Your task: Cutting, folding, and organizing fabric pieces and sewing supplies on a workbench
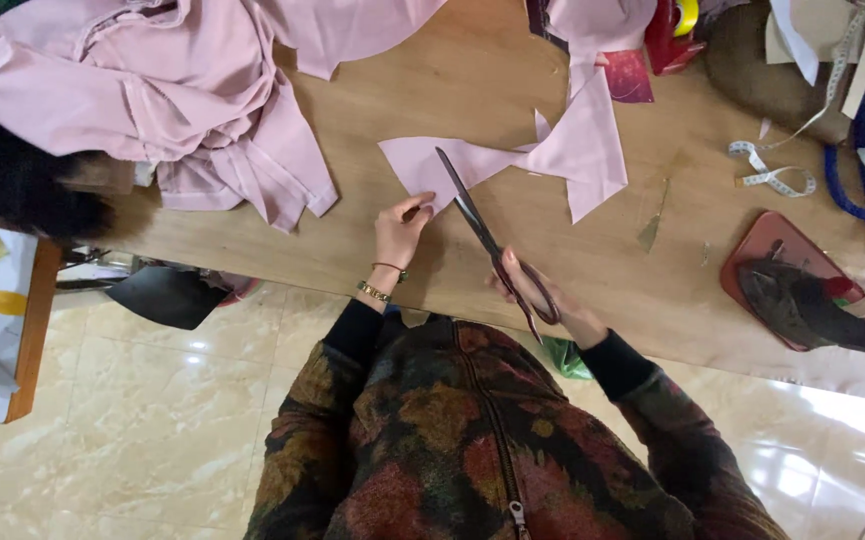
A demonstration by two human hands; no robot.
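A piece of pink fabric lies flat on the wooden table. My right hand grips the handles of long dark scissors, whose blades reach over the fabric's near edge. My left hand pinches the fabric's lower left corner just beside the blades. Both wrists come out of dark patterned sleeves, and the left wrist wears bracelets.
A heap of pink cloth covers the table's left end. A white measuring tape lies at the right, beside a clothes iron on a red mat. More cloth and clutter sit along the far edge. Tiled floor lies below.
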